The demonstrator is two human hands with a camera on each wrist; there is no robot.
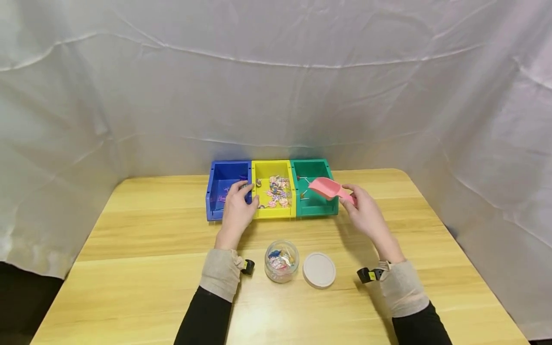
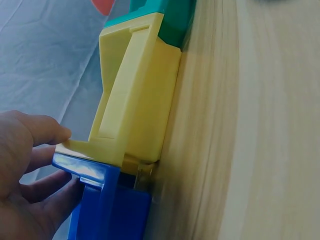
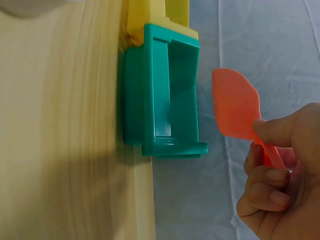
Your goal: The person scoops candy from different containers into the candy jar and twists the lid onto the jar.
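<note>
The right hand [image 1: 366,213] pinches the handle of a pink scoop [image 1: 326,188] between thumb and curled fingers, holding it in the air just above the front right corner of the green bin [image 1: 314,207]; the scoop's bowl points toward that bin, which holds only a few small sticks with round heads. The left hand [image 1: 238,209] rests on the front rim where the blue bin [image 1: 215,201] meets the yellow bin [image 1: 272,212], its fingers bent over the edge and touching both, with nothing pinched. The yellow bin, in the middle of the row with the green bin touching its right side and the blue one its left, carries a heap of small pink-and-white wrapped sweets. The blue bin looks almost bare. In front of the yellow bin, nearer the person, stands an open glass jar [image 1: 281,261] with a few coloured sweets inside, and its white lid [image 1: 319,270] lies flat just to the jar's right on the wooden table [image 1: 142,268].
</note>
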